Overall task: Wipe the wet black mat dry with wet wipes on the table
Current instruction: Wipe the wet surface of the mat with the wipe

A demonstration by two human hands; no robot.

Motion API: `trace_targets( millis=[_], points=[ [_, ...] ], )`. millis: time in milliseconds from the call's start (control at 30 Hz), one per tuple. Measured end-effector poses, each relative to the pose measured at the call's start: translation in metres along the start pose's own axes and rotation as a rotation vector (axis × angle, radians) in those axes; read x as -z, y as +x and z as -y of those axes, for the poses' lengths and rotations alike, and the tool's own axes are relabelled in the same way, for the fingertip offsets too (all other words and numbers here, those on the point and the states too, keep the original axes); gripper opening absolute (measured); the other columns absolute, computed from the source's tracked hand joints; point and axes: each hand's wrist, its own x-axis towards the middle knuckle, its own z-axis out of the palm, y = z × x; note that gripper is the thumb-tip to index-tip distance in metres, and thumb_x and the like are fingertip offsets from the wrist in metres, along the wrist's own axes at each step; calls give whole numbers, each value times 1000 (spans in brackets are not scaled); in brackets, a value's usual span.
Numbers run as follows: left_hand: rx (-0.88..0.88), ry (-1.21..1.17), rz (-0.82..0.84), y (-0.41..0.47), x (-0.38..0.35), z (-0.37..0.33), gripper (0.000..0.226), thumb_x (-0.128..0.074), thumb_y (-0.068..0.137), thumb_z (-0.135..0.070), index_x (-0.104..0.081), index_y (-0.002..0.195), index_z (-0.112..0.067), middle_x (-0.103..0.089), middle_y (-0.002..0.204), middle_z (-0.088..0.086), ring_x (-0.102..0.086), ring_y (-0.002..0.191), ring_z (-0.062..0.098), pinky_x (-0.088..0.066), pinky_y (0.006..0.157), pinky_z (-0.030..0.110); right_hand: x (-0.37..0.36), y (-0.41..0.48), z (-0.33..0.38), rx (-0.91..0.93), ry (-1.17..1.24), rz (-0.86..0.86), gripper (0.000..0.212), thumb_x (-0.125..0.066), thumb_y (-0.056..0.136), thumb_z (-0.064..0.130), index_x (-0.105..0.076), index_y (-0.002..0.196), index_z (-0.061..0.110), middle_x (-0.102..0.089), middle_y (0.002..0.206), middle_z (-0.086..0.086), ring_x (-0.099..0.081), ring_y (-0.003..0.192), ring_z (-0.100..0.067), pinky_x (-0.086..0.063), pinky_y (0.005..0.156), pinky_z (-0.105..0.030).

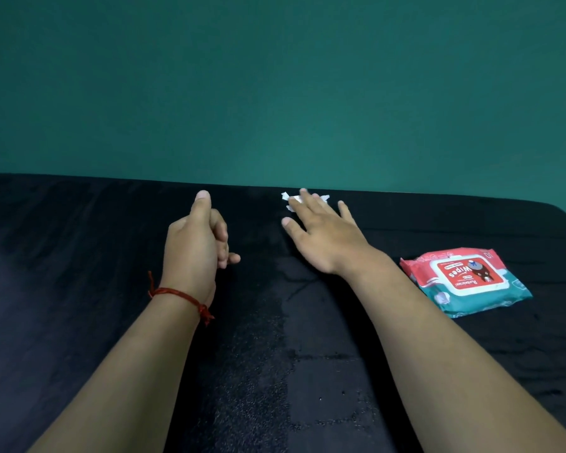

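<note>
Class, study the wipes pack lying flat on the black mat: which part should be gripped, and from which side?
Probably from above, thumb and fingers spanning its two long edges: the wipes pack lies flat, label up, with black mat showing round it. The right hand presses a white wipe, so the empty left hand would reach across.

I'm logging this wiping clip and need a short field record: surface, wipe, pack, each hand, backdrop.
surface: black mat, with a damp patch down the middle
wipe: white wipe at the mat's far edge
pack: wipes pack lying flat on the mat, to the right, apart from both hands
left: left hand loosely curled, holding nothing; red thread on the wrist
right: right hand with straight fingers, pressing the wipe
backdrop: green wall
</note>
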Motion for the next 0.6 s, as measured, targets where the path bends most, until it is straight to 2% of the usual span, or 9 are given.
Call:
trace_targets(
  millis=[133, 333, 500, 600],
  points=[
    [-9, 3, 21, -1, 0, 0, 66, -41, 110, -50, -50, 57, -12, -37, 46, 6, -37, 42, 20, -55, 58, 36, -2, 7, -2, -44, 2, -37, 63, -18, 109, 62, -14, 168, 42, 5, 178, 8, 5, 163, -10, 7, 131, -48],
    [-19, 15, 22, 2, 1, 1, 65, -42, 110, -49, -50, 56, -13, -36, 46, 7, -36, 42, 20, -55, 58, 35, -2, 24, 8, 12, -49, 31, 75, -17, 108, 65, -1, 170, 27, 8, 177, 7, 11, 163, -13, 9, 131, -47],
    [-4, -10, 24, 2, 1, 0, 65, -42, 110, -49, -50, 57, -13, -36, 46, 6, -36, 41, 19, -56, 57, 35, -4, 2, 5, 124, -2, -79, 61, -20, 111, 57, -16, 169, 37, 4, 178, 9, 4, 163, -13, 8, 131, -45],
    [9, -35, 33, 2, 2, -1, 64, -43, 110, -49, -51, 57, -13, -36, 47, 6, -36, 42, 19, -56, 59, 37, -4, -4, 4, 105, 11, -160, 57, -28, 112, 51, -29, 166, 32, -17, 176, 8, -9, 162, -11, -1, 132, -45]
  ],
)
